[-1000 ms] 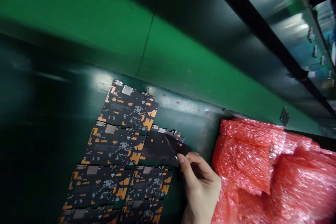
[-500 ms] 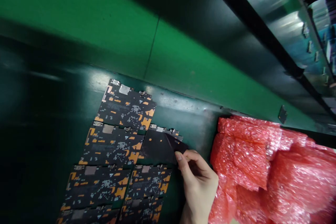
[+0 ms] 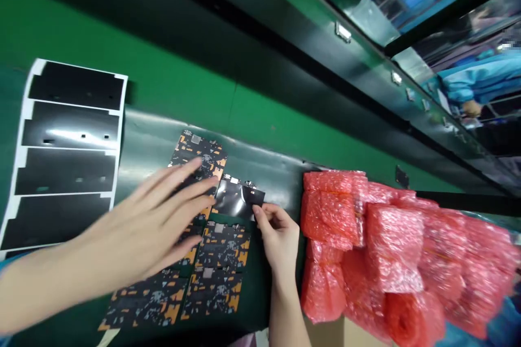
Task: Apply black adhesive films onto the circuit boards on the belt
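My right hand [image 3: 280,236] pinches the right corner of a thin black adhesive film [image 3: 230,198] between thumb and forefinger. That film lies over a circuit board, whose top edge with metal connectors [image 3: 235,180] peeks out above it. The pinched corner looks lifted, while the rest reflects light. Reaching in from the left, my left hand [image 3: 163,214] has its fingers spread, with their tips near the film's left edge. It holds nothing and partly hides the left column of boards. More black circuit boards with orange patches, such as the upper one [image 3: 207,152] and a lower one [image 3: 214,293], lie in two columns.
A white backing sheet [image 3: 118,135] with black film pieces leans at the left. Red bubble-wrap bundles [image 3: 394,249] are piled at the right. A dark metal shelf edge [image 3: 285,49] crosses above the green bench wall [image 3: 187,87]. People's blue sleeves [image 3: 476,78] show beyond it.
My left hand has come into view from the left and spread over the boards. My right hand still pinches the film corner. The view has shifted, showing the backing sheet and more red bundles.
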Demonstrator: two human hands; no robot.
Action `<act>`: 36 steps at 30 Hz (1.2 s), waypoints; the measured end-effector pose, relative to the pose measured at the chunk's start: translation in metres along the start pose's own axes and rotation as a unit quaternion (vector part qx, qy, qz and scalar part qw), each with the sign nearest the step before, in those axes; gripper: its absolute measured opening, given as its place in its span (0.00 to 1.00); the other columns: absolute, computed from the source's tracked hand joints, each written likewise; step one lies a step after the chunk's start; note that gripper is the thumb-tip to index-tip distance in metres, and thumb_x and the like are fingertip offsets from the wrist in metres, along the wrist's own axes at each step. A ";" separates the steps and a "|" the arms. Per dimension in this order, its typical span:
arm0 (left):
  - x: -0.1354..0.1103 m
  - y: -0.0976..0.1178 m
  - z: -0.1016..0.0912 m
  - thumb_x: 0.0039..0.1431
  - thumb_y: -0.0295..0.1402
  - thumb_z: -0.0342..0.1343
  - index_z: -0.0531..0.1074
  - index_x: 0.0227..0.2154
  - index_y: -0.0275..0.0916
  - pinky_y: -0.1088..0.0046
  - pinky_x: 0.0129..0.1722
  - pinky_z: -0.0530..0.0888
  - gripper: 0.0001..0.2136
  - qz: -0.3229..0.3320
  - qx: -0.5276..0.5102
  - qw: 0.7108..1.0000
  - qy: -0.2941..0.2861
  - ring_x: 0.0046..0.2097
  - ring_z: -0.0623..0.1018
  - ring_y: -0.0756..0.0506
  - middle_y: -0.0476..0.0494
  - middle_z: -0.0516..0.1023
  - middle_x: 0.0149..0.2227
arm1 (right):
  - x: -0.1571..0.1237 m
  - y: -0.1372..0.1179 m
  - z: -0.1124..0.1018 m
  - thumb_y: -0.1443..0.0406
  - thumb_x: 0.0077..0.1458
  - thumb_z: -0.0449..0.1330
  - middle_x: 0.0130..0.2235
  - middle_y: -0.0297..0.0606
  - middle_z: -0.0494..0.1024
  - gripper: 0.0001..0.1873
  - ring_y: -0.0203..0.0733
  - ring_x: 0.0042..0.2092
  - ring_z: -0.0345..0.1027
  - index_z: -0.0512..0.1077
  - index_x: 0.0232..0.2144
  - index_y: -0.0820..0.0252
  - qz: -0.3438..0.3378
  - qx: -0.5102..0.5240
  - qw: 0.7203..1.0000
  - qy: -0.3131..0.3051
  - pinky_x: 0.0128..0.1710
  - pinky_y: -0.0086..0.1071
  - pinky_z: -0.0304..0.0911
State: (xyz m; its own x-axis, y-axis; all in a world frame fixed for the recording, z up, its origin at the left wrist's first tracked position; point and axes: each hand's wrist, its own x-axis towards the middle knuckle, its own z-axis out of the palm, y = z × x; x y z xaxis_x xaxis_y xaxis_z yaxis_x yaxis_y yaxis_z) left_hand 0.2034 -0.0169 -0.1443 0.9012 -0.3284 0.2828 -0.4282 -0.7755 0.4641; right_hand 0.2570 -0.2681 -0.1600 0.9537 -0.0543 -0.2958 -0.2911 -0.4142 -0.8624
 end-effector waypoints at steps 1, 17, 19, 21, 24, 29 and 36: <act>0.008 0.000 0.007 0.69 0.40 0.53 0.70 0.56 0.33 0.53 0.72 0.51 0.19 0.021 0.016 1.000 -0.006 0.74 0.54 0.32 0.37 0.67 0.67 | 0.001 0.000 0.000 0.52 0.49 0.68 0.21 0.29 0.68 0.17 0.33 0.23 0.56 0.77 0.25 0.61 -0.007 0.004 1.000 -0.007 0.23 0.27 0.57; 0.034 -0.023 0.048 0.65 0.39 0.55 0.64 0.56 0.36 0.39 0.73 0.44 0.20 0.052 0.016 0.998 -0.030 0.71 0.61 0.30 0.41 0.77 0.56 | -0.013 -0.021 -0.011 0.58 0.56 0.66 0.23 0.31 0.74 0.13 0.35 0.24 0.65 0.75 0.25 0.59 -0.103 -0.036 0.993 0.034 0.26 0.27 0.64; 0.034 -0.022 0.049 0.64 0.40 0.56 0.64 0.54 0.37 0.37 0.73 0.44 0.19 0.042 0.004 0.999 -0.028 0.71 0.61 0.30 0.39 0.77 0.56 | -0.018 -0.025 -0.021 0.58 0.56 0.67 0.23 0.31 0.74 0.12 0.34 0.25 0.65 0.75 0.26 0.59 -0.107 -0.033 0.992 0.061 0.26 0.26 0.64; 0.033 -0.021 0.048 0.63 0.40 0.58 0.64 0.54 0.36 0.37 0.74 0.43 0.20 0.039 0.000 0.999 -0.026 0.71 0.61 0.30 0.39 0.77 0.55 | -0.020 -0.025 -0.031 0.58 0.55 0.69 0.23 0.30 0.73 0.12 0.34 0.24 0.65 0.76 0.27 0.59 -0.101 -0.019 0.991 0.084 0.26 0.26 0.63; 0.033 -0.020 0.042 0.60 0.41 0.64 0.63 0.57 0.35 0.42 0.76 0.37 0.27 0.058 0.005 0.998 -0.015 0.72 0.58 0.30 0.41 0.75 0.59 | -0.016 -0.018 -0.037 0.56 0.52 0.72 0.22 0.29 0.71 0.13 0.33 0.23 0.63 0.77 0.28 0.59 -0.070 0.024 0.992 0.099 0.23 0.26 0.60; 0.033 -0.031 0.018 0.50 0.48 0.72 0.65 0.54 0.34 0.44 0.76 0.34 0.35 0.084 0.035 0.996 -0.020 0.74 0.51 0.28 0.39 0.72 0.62 | -0.008 -0.005 -0.020 0.54 0.50 0.72 0.19 0.28 0.69 0.16 0.33 0.22 0.60 0.77 0.27 0.60 -0.011 0.059 0.997 0.048 0.22 0.27 0.58; 0.032 -0.032 0.007 0.45 0.39 0.76 0.67 0.46 0.34 0.32 0.72 0.44 0.30 0.061 0.032 0.997 -0.037 0.73 0.52 0.25 0.37 0.73 0.62 | -0.009 0.001 -0.006 0.53 0.48 0.72 0.20 0.28 0.67 0.17 0.33 0.23 0.58 0.77 0.26 0.61 0.035 0.027 0.999 0.013 0.23 0.26 0.57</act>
State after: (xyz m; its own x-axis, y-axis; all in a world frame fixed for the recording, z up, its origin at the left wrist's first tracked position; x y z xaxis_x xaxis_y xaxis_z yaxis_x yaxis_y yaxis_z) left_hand 0.2466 -0.0065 -0.1555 0.8457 -0.4605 0.2696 -0.5326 -0.7585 0.3755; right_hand 0.2484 -0.2733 -0.1562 0.9324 -0.1056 -0.3457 -0.3599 -0.3598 -0.8608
